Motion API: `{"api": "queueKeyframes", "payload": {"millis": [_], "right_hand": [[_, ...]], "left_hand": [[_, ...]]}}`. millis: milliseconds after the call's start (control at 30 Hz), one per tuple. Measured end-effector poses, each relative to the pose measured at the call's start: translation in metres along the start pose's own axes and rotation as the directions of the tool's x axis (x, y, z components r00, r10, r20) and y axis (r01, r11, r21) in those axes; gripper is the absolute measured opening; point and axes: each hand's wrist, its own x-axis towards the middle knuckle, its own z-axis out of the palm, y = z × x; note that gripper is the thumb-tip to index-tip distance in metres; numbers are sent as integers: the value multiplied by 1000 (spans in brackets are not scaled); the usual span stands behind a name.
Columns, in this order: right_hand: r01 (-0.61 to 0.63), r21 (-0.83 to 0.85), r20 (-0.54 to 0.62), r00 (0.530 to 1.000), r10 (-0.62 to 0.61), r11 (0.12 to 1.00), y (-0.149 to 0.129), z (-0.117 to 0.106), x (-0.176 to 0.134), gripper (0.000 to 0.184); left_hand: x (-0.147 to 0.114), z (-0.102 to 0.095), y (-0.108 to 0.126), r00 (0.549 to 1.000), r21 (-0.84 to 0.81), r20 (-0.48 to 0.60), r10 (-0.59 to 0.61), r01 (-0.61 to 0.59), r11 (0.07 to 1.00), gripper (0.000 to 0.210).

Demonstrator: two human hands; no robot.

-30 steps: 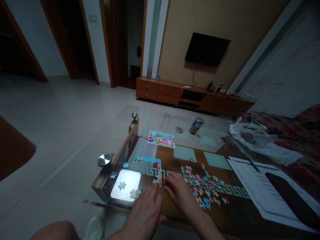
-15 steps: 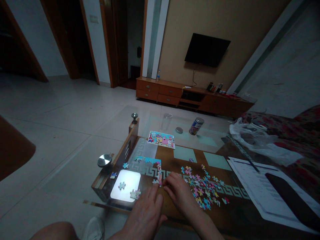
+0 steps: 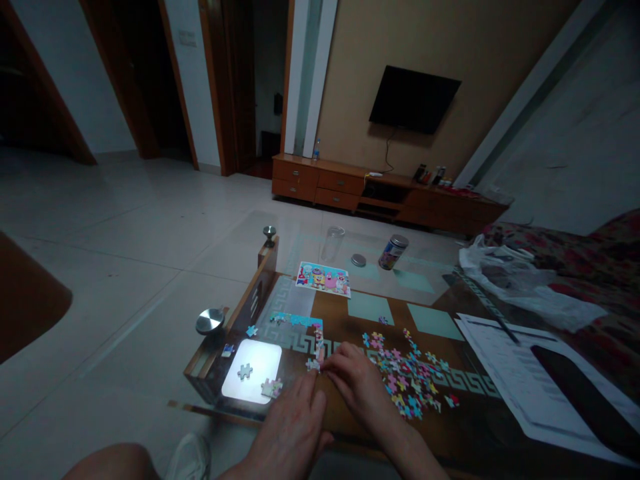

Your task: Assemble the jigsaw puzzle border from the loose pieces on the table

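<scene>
Head view: I've a joined puzzle strip left of centre on the glass-topped counter; loose pcs lie right, prob. set apart for easy access. Picture card face-up on far side, prob. for viewing. L hand relaxed, fingers extended by strip's near end, prob. steadying. R hand fingers bent, nearly pinched there; can't tell if gripping a pc.

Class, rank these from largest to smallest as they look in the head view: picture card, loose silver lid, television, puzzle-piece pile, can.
1. Television and puzzle-piece pile: too alike to rank, the pile's outline being ragged
2. Picture card
3. Can
4. Loose silver lid
</scene>
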Motion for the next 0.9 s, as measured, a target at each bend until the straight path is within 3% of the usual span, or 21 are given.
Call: {"api": "queueKeyframes", "payload": {"millis": [367,900], "right_hand": [[13,69,28,999,-15,998,9,7,0,27],[17,88,40,999,-21,996,6,4,2,24]], "left_hand": [[1,3,-2,999,-8,-47,12,-13,1000,34],[-1,1,1,998,17,57,41,-42,999,35]]}}
